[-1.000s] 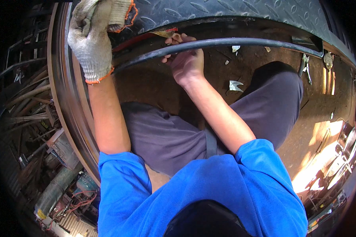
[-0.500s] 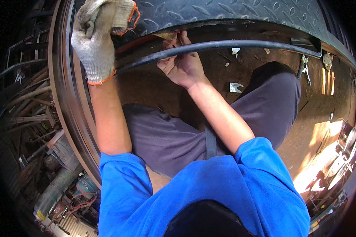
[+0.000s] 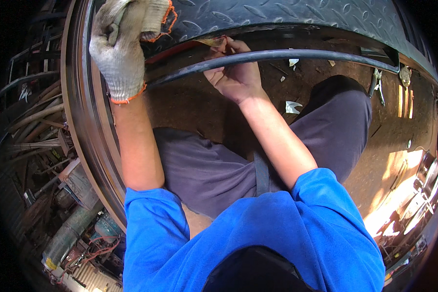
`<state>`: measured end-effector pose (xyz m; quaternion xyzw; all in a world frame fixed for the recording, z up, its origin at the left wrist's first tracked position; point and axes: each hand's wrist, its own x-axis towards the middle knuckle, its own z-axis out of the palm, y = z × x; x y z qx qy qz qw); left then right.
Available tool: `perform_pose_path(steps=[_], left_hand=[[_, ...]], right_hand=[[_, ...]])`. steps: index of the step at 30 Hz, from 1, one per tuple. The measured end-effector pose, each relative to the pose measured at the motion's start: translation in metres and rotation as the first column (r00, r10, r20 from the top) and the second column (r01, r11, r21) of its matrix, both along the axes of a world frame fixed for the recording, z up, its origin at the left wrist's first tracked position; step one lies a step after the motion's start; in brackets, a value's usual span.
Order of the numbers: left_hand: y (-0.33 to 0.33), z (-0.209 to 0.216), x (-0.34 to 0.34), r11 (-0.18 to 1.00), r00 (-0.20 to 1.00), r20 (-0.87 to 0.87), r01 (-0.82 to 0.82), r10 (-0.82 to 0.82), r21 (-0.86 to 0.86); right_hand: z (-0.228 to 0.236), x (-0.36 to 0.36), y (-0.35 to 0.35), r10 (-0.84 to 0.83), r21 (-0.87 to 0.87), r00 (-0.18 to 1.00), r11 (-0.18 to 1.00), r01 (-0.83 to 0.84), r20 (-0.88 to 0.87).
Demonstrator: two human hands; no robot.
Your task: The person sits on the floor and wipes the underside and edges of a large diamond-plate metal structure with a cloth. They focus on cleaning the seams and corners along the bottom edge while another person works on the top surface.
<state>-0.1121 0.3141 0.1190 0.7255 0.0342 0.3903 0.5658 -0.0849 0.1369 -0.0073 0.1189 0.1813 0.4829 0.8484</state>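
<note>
My left hand (image 3: 119,53) wears a grey knit glove and rests by the left end of the black diamond-plate panel (image 3: 258,14). A second knit cuff with orange edging, looking like another glove (image 3: 155,22), sticks out from its curled fingers; the top of the hand is cut off. My bare right hand (image 3: 238,78) reaches up behind a dark curved metal bar (image 3: 277,56), which crosses in front of its fingers. Its fingertips pinch a thin folded piece, tan with a reddish edge, like sandpaper (image 3: 211,42), just under the panel's near edge.
Brown metal rails (image 3: 78,97) run along my left side, with scrap pipes (image 3: 34,117) and machinery beyond. Locking pliers (image 3: 378,85) hang at the bar's right end. Paper scraps (image 3: 292,107) lie on the dirt floor, and sunlit metal parts (image 3: 426,180) lie at right.
My right hand has shifted slightly right along the panel's underside, with the thin piece at its fingertips. The left hand stays nearly in place.
</note>
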Motion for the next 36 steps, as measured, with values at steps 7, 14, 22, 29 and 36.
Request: perform_pose_path(steps=[7,14,22,29,36], left_hand=[[0.005,-0.004,-0.002,0.999,1.000,0.007,-0.009,0.010,-0.033],[-0.001,-0.002,0.000,0.997,0.997,-0.024,-0.070,0.069,-0.017],[0.001,-0.001,0.006,0.984,1.000,0.025,-0.018,0.014,0.176],[0.000,-0.001,0.003,0.993,1.000,0.013,0.013,-0.015,0.118],[-0.002,-0.001,0.002,0.991,0.999,0.019,-0.052,0.050,0.127]], right_hand=[[0.025,0.005,-0.006,0.050,-0.215,0.982,0.973,-0.089,-0.180],[0.018,0.017,-0.015,0.195,-0.119,0.975,0.971,-0.208,-0.108],[0.000,0.007,-0.012,0.213,0.154,0.971,0.961,-0.229,0.110],[-0.008,-0.006,0.000,0.077,0.343,0.996,0.938,-0.056,-0.047],[0.005,-0.002,-0.003,0.052,0.165,0.998,0.985,-0.046,-0.030]])
